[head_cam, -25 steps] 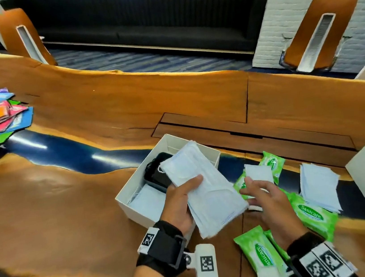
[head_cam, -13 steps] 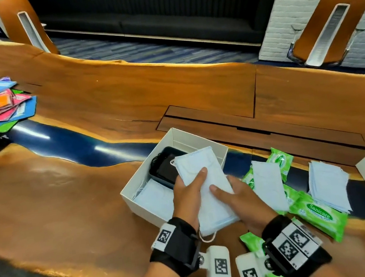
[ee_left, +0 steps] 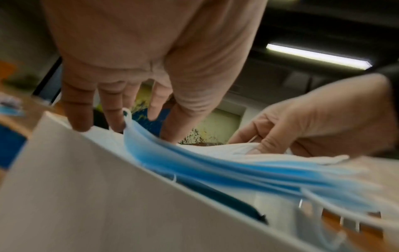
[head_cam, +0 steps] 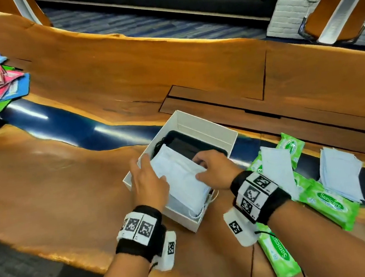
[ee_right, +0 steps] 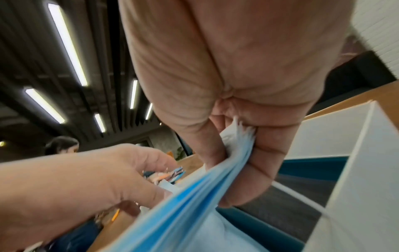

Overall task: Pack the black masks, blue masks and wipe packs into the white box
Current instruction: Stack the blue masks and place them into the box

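Two hands are putting a stack of blue masks (head_cam: pixel 180 181) into the white box (head_cam: pixel 208 130). The left hand (head_cam: pixel 148 183) lies on the left side of the stack with its fingers nearly straight, pressing down. The right hand (head_cam: pixel 214 169) pinches the right edge of the stack between thumb and curled fingers (ee_right: pixel 261 170). The stack sits tilted in the near part of the box, and its near end and ear loops poke over the near wall. The black masks (head_cam: pixel 187 144) already lie in the far part of the box.

I think the step in hand is packing the blue masks. Next, the stack should be pushed flat and the loops tucked in. After that, more blue masks (head_cam: pixel 340 167) and the green wipe packs (head_cam: pixel 331 204) wait on the table (head_cam: pixel 65 178) to the right of the box.
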